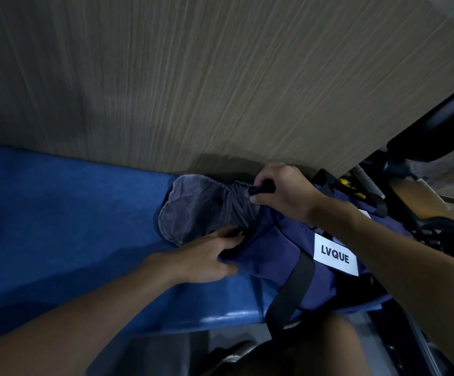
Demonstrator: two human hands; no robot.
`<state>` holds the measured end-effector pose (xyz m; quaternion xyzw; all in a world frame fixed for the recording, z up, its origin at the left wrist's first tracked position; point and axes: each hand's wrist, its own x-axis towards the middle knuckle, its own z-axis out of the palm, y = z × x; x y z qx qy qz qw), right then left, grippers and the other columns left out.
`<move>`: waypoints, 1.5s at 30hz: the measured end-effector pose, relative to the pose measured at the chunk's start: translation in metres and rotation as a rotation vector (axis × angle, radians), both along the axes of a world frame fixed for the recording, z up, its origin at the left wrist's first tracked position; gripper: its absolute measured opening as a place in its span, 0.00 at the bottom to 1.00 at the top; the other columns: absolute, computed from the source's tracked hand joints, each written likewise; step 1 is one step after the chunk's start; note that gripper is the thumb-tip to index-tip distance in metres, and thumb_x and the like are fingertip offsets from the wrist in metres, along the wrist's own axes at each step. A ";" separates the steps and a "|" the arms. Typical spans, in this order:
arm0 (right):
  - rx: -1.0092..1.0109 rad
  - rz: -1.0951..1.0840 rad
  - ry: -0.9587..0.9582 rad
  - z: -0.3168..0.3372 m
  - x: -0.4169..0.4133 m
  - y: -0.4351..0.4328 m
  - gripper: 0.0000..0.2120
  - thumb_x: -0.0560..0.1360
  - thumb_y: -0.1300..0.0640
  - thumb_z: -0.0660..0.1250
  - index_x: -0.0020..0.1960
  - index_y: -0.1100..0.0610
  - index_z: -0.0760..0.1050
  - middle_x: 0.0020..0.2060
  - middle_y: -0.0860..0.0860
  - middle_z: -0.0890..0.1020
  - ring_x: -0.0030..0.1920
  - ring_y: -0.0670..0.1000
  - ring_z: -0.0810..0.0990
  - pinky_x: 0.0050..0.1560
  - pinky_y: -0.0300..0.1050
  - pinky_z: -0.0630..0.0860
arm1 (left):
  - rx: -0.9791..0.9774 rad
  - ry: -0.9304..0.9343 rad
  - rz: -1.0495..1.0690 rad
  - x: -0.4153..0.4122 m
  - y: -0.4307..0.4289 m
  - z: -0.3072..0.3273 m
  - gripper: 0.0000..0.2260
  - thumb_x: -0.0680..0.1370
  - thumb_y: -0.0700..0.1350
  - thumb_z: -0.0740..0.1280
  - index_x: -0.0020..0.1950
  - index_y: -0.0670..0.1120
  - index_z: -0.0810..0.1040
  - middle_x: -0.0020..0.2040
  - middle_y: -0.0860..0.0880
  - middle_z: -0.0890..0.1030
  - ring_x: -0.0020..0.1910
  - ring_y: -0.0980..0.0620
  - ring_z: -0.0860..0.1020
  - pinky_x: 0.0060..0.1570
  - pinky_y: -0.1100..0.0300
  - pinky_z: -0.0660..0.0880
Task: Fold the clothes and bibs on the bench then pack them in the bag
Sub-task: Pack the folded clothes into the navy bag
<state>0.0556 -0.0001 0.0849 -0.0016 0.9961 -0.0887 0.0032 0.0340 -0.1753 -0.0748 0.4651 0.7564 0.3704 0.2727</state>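
A navy blue bag (280, 256) with a white "LVQUE" label (335, 255) lies on the blue bench (71, 213), its grey-lined end flap (190, 210) folded open to the left. My right hand (282, 191) grips the far edge of the bag's opening, fingers curled round dark fabric. My left hand (209, 256) pinches the near edge of the opening. No clothes or bibs show outside the bag; what is inside it is hidden.
A black strap (291, 291) hangs off the bench's front edge. A wood-grain wall (220, 77) stands right behind the bench. Dark equipment and a black seat (437, 137) crowd the right side. The bench stretches bare to the left.
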 end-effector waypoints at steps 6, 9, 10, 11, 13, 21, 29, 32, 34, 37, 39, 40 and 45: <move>-0.061 0.026 -0.014 -0.002 0.011 0.007 0.21 0.72 0.50 0.75 0.61 0.55 0.76 0.55 0.50 0.73 0.55 0.48 0.71 0.52 0.36 0.65 | 0.145 -0.169 0.108 -0.002 -0.004 0.020 0.24 0.76 0.50 0.67 0.73 0.55 0.72 0.70 0.59 0.72 0.70 0.61 0.69 0.72 0.60 0.65; -0.089 0.089 0.011 -0.005 0.017 0.007 0.24 0.71 0.51 0.76 0.64 0.58 0.75 0.58 0.52 0.72 0.58 0.46 0.70 0.54 0.29 0.62 | 0.214 -0.228 0.190 -0.007 -0.012 0.038 0.15 0.77 0.48 0.68 0.63 0.53 0.77 0.58 0.56 0.80 0.60 0.58 0.77 0.59 0.64 0.73; -0.104 0.095 0.019 -0.005 0.019 0.007 0.26 0.71 0.52 0.76 0.66 0.58 0.74 0.59 0.51 0.72 0.58 0.45 0.70 0.54 0.26 0.61 | 0.236 -0.210 0.240 -0.008 -0.014 0.045 0.12 0.78 0.46 0.69 0.60 0.52 0.75 0.56 0.55 0.79 0.58 0.57 0.77 0.54 0.68 0.72; -0.126 0.092 0.026 -0.005 0.022 0.006 0.27 0.71 0.53 0.76 0.67 0.58 0.73 0.59 0.50 0.71 0.58 0.44 0.69 0.53 0.23 0.61 | 0.261 -0.159 0.308 -0.009 -0.016 0.052 0.12 0.78 0.44 0.69 0.59 0.51 0.72 0.55 0.55 0.77 0.56 0.56 0.76 0.51 0.71 0.70; -0.153 0.086 0.048 -0.004 0.027 0.008 0.27 0.71 0.54 0.76 0.67 0.57 0.72 0.60 0.49 0.71 0.57 0.43 0.70 0.52 0.21 0.62 | 0.318 -0.007 0.400 -0.010 -0.016 0.069 0.15 0.77 0.44 0.71 0.59 0.50 0.68 0.55 0.53 0.73 0.56 0.55 0.74 0.50 0.71 0.67; -0.192 -0.036 0.273 0.008 0.095 0.057 0.14 0.71 0.63 0.73 0.57 0.60 0.79 0.48 0.52 0.81 0.50 0.52 0.79 0.53 0.41 0.74 | 0.187 0.608 0.233 -0.005 0.024 0.130 0.20 0.76 0.52 0.71 0.66 0.52 0.72 0.67 0.55 0.68 0.67 0.51 0.68 0.66 0.49 0.67; 0.060 -0.400 0.299 -0.007 0.188 0.155 0.09 0.73 0.56 0.70 0.53 0.53 0.79 0.49 0.50 0.79 0.56 0.57 0.74 0.49 0.48 0.63 | -0.277 0.973 0.014 0.019 0.088 0.148 0.30 0.76 0.58 0.68 0.76 0.55 0.63 0.74 0.56 0.64 0.75 0.53 0.58 0.71 0.46 0.54; 0.085 -0.522 0.241 -0.018 0.214 0.180 0.13 0.74 0.51 0.69 0.59 0.49 0.77 0.56 0.48 0.78 0.62 0.54 0.71 0.57 0.50 0.61 | -0.417 1.093 -0.019 0.023 0.108 0.146 0.28 0.77 0.57 0.68 0.75 0.53 0.65 0.69 0.54 0.69 0.71 0.51 0.64 0.68 0.44 0.57; 0.074 -0.553 0.216 -0.026 0.229 0.192 0.17 0.75 0.49 0.68 0.63 0.47 0.75 0.61 0.47 0.74 0.67 0.52 0.65 0.63 0.50 0.57 | -0.477 1.197 -0.040 0.022 0.116 0.144 0.22 0.78 0.57 0.66 0.70 0.52 0.69 0.65 0.54 0.72 0.67 0.51 0.67 0.67 0.45 0.57; 0.116 -0.600 0.246 -0.042 0.242 0.208 0.23 0.73 0.48 0.71 0.66 0.48 0.73 0.70 0.50 0.66 0.72 0.55 0.58 0.67 0.57 0.58 | -0.476 1.213 -0.012 0.017 0.116 0.139 0.12 0.80 0.57 0.64 0.59 0.52 0.76 0.55 0.56 0.78 0.61 0.54 0.71 0.65 0.49 0.55; 0.095 -0.659 0.229 -0.048 0.243 0.219 0.25 0.73 0.48 0.72 0.68 0.47 0.70 0.75 0.56 0.58 0.75 0.60 0.53 0.69 0.63 0.60 | -0.313 1.203 -0.009 0.010 0.112 0.132 0.06 0.78 0.53 0.69 0.47 0.52 0.79 0.44 0.56 0.79 0.52 0.53 0.75 0.61 0.49 0.58; 0.035 -0.682 0.204 -0.052 0.242 0.224 0.25 0.73 0.48 0.72 0.68 0.47 0.70 0.76 0.57 0.55 0.76 0.62 0.52 0.69 0.63 0.60 | -0.241 1.199 -0.003 0.007 0.108 0.129 0.07 0.75 0.50 0.73 0.40 0.51 0.79 0.38 0.56 0.78 0.46 0.52 0.76 0.58 0.47 0.61; -0.210 -0.628 0.176 -0.057 0.231 0.238 0.10 0.72 0.60 0.74 0.53 0.58 0.81 0.70 0.62 0.68 0.68 0.67 0.69 0.66 0.55 0.67 | -0.149 1.012 0.062 0.002 0.099 0.138 0.06 0.79 0.43 0.68 0.43 0.45 0.76 0.40 0.49 0.78 0.42 0.45 0.78 0.49 0.49 0.70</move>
